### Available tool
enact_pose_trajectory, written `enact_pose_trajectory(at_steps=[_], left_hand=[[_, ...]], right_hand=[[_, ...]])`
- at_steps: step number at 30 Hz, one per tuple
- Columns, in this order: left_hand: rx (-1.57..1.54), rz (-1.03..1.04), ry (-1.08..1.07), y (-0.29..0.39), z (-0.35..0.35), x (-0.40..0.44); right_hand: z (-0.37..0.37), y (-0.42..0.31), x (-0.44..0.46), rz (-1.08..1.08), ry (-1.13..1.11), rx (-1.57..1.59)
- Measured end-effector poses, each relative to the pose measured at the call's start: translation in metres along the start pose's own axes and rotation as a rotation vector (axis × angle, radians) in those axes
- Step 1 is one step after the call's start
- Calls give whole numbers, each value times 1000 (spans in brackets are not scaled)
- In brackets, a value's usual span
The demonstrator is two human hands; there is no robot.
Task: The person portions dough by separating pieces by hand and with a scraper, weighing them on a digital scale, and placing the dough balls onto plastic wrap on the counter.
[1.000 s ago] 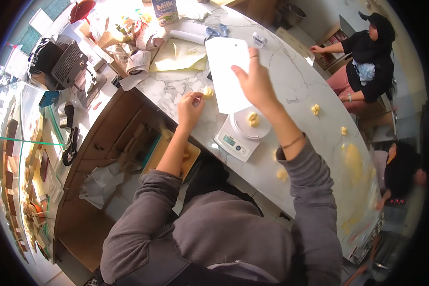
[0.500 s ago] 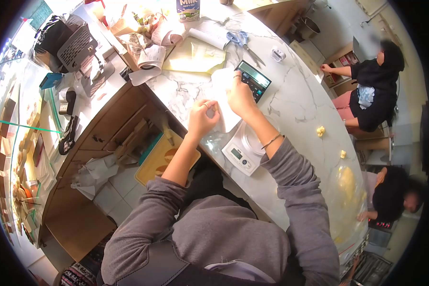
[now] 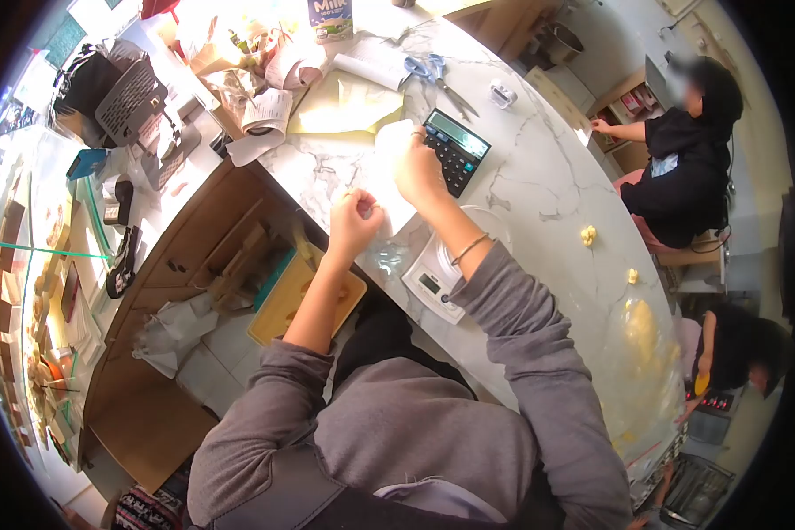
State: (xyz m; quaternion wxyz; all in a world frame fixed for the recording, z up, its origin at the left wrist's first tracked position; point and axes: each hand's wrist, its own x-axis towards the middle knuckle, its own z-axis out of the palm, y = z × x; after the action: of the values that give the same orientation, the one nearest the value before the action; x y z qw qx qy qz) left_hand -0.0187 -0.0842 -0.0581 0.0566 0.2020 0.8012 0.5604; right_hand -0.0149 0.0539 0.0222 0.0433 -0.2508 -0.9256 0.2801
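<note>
On the marble counter a white sheet of paper, bleached by glare, lies between my two hands. My left hand rests at the sheet's near left edge, thumb and fingers curled together; whatever they pinch is too small to make out. Over the sheet's right side my right hand is closed, its fingertips lost in the glare and any held thing hidden. Just right of it lies a black calculator. A white kitchen scale with a clear bowl stands under my right forearm.
Blue-handled scissors, yellow paper and a milk carton lie beyond my hands. Dough lumps and a plastic sheet with yellow dough are right. Two people work beyond the counter. A yellow tray sits below.
The view has shifted slightly, and more of the calculator shows beside my right hand. Both hands stay at the paper. The lower co-worker's hand now has a round yellow thing by it.
</note>
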Motion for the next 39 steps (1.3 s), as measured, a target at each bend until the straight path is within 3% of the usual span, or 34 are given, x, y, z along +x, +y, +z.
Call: enact_pose_trajectory(at_steps=[3,7,10,13,18,22,26,31,39], left_hand=[[-181,-128,45,21,-15,-11],[-419,31,-32,56,-13,-24],[-241,230,-339,83,14,-29],[-170,343,-483,108,52,-39],[159,586,-625,90,89,-35],[347,655,-545,100,74,-37],[-86,495,-367,88,56,-39],[54,321,223,21,25,-15],[-4,204,286,-2,23,-14]], right_hand=[[-9,36,-6,-52,119,129],[-115,53,-57,-124,230,487],[-180,76,-105,-107,372,617],[-221,89,-159,4,466,622],[-231,124,-233,184,583,488],[-227,137,-278,279,623,501],[-220,154,-315,374,696,551],[-215,167,-352,454,812,633],[-211,174,-373,421,933,726]])
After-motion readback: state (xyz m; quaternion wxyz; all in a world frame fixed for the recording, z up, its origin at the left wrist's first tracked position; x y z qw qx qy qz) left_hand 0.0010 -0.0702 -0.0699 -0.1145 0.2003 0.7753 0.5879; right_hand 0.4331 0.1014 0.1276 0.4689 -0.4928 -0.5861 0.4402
